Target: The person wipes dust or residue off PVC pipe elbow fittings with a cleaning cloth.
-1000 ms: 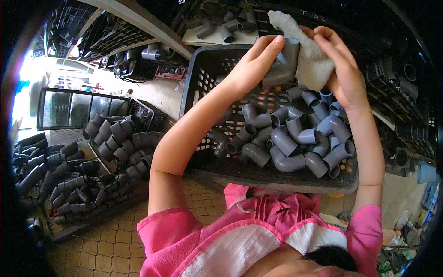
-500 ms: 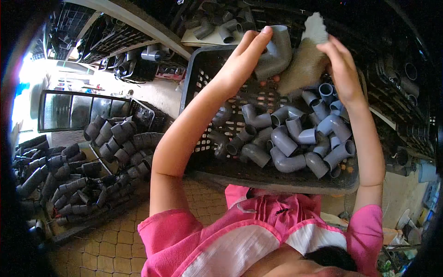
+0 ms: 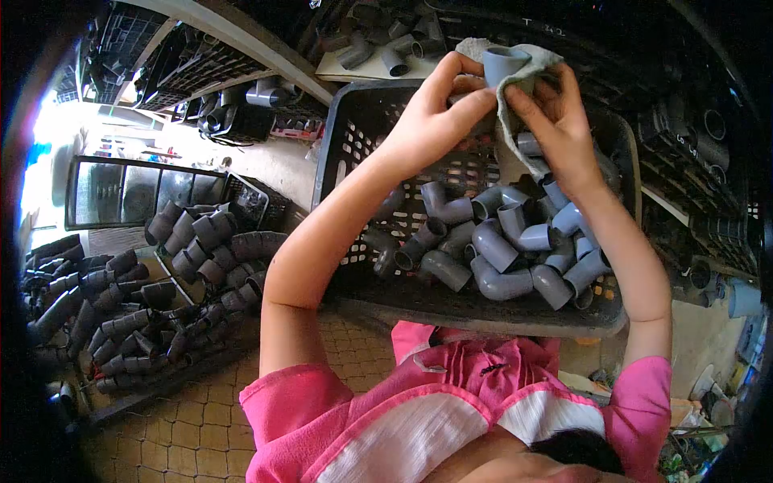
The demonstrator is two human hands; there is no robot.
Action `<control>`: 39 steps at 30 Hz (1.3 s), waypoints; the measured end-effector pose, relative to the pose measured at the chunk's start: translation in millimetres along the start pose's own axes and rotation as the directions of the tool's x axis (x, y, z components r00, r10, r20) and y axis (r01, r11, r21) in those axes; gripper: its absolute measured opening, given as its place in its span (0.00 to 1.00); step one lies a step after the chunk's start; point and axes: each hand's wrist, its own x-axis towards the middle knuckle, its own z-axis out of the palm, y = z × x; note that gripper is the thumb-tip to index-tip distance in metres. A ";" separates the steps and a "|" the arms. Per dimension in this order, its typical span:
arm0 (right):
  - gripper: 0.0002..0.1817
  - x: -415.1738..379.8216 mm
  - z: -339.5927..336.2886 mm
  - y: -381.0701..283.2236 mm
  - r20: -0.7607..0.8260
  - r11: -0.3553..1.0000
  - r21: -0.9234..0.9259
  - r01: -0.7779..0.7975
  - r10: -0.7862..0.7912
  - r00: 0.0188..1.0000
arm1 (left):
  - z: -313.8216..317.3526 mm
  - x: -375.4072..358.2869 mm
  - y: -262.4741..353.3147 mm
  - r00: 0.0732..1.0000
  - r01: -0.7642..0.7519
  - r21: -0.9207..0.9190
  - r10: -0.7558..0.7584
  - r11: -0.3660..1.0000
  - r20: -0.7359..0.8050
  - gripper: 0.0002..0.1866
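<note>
Above the far part of a black plastic crate, my left hand is closed round a grey pipe elbow, whose open end faces up. My right hand grips a greyish cloth and presses it against the elbow's right side and rim. Part of the cloth shows behind the elbow, and a flap hangs down between the hands. Most of the elbow's lower body is hidden by my fingers and the cloth. Several loose grey pipe elbows lie in the crate below.
To the left a large pile of dark pipe fittings rests above netting. More elbows sit on a light board beyond the crate. Dark crates with fittings stand at the right, and a metal beam crosses the upper left.
The cloth, earlier held apart at the right, is now wrapped against the elbow. My right hand has moved left to it, and the elbow has turned with its opening upward.
</note>
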 end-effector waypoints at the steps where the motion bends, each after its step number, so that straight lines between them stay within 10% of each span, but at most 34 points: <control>1: 0.23 0.5 -1.3 -1.3 -0.014 0.998 0.014 -0.058 0.058 0.998 | 1.9 -2.6 3.1 1.000 0.026 0.000 -0.026 1.000 0.009 0.16; 9: 0.27 5.7 -8.3 -16.3 0.052 0.964 0.136 -0.229 0.224 0.973 | -2.3 -3.7 25.5 0.986 0.150 -0.144 -0.158 0.978 -0.048 0.14; 13: 0.26 0.1 -0.8 -3.6 0.039 0.993 0.057 -0.106 0.104 0.994 | 1.9 2.1 3.7 0.930 -0.294 0.469 0.363 0.833 -0.061 0.15; 16: 0.25 -3.9 7.5 1.6 -0.035 0.994 0.076 -0.075 0.078 0.996 | 11.2 -4.1 10.3 0.942 -0.255 0.430 0.322 0.866 -0.091 0.19; 20: 0.27 1.3 0.9 -1.0 -0.076 0.996 -0.077 0.042 -0.048 0.996 | 18.0 -6.3 12.2 0.783 -0.498 0.608 0.622 0.618 0.009 0.25; 34: 0.28 9.7 -21.6 -18.2 0.030 0.995 -0.078 0.067 -0.064 0.997 | 24.1 -12.6 20.9 0.690 -0.520 0.821 0.682 0.235 0.242 0.18; 39: 0.33 10.6 -33.1 -40.2 0.113 0.981 -0.185 0.059 -0.038 0.993 | 22.1 -13.9 25.6 0.664 -0.632 0.625 0.735 0.457 0.133 0.15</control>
